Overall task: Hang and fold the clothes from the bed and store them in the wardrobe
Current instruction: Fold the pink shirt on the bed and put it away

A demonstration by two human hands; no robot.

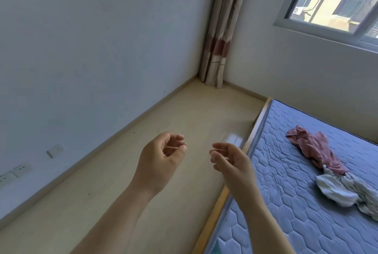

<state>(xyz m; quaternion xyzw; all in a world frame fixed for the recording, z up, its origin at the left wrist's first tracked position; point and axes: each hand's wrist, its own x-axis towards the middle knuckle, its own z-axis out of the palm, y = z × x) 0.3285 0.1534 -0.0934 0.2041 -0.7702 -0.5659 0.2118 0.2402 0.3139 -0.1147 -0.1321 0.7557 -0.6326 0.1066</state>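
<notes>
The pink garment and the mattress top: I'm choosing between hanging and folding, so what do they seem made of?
The pink garment looks like thin, soft, matte cloth: it lies in limp crumples. The mattress top looks like quilted fabric, perhaps synthetic, faintly shiny: stitched hexagons puff between seams.

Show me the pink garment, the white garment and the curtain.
pink garment (315, 149), head view, middle of the crumpled cloth.
white garment (335, 190), head view, its bunched left part.
curtain (219, 49), head view, its reddish band.
</notes>
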